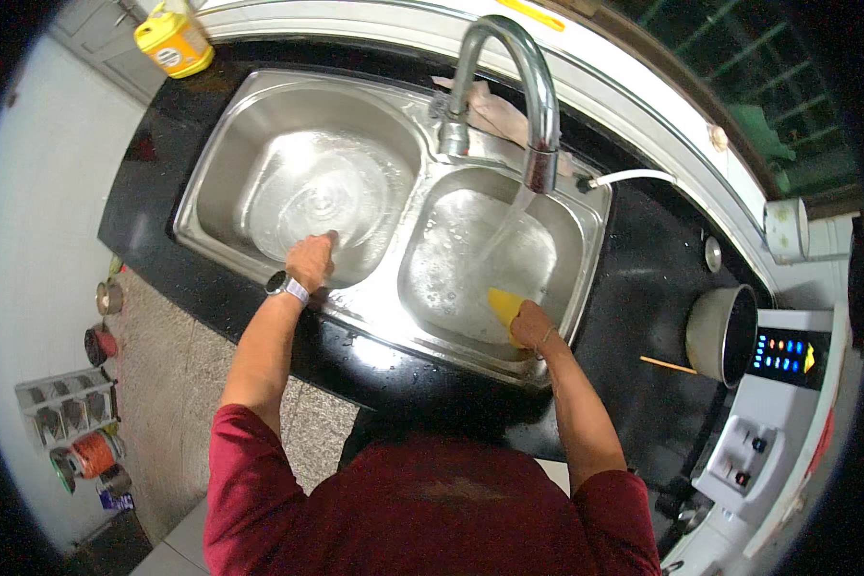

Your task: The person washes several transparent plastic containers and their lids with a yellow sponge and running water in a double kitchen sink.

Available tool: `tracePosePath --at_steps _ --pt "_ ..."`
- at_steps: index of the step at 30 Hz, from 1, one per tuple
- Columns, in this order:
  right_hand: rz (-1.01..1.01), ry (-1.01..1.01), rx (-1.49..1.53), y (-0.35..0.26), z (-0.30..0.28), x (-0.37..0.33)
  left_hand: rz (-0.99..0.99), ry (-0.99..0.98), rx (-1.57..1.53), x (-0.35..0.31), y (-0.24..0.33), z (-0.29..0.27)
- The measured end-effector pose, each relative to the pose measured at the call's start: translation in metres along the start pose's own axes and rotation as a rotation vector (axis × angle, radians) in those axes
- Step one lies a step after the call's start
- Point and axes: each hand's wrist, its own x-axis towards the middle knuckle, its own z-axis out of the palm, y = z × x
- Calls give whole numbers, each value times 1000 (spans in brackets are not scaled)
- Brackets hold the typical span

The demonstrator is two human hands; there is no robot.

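Observation:
A double-bowl steel sink is set in the black counter. My left hand, with a watch on its wrist, is closed at the front wall of the left basin; nothing shows in its fingers. In the right basin, my right hand grips a yellow cloth, low near the front right corner. Water runs from the curved chrome faucet into that basin. Wet swirls and a drain mark the left basin's floor.
Behind the faucet lies a pale crumpled cloth. A yellow jug stands at the far left corner. On the right counter are a pot, a chopstick-like stick and a white hose. A rack sits low at left.

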Motion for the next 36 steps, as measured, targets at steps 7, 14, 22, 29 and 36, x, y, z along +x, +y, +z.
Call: tracePosePath --at_steps 7,14,22,29,36 --pt "81 84 18 1 7 23 -14 -89 -282 47 -18 29" --pt "215 457 68 34 62 90 67 -53 223 21 -6 16" --pt "214 124 -335 90 97 178 43 20 -411 51 -19 54" --pt "175 -83 -445 71 81 172 170 232 -424 27 25 18" --pt "474 225 198 21 61 137 83 187 -608 -11 46 -7"
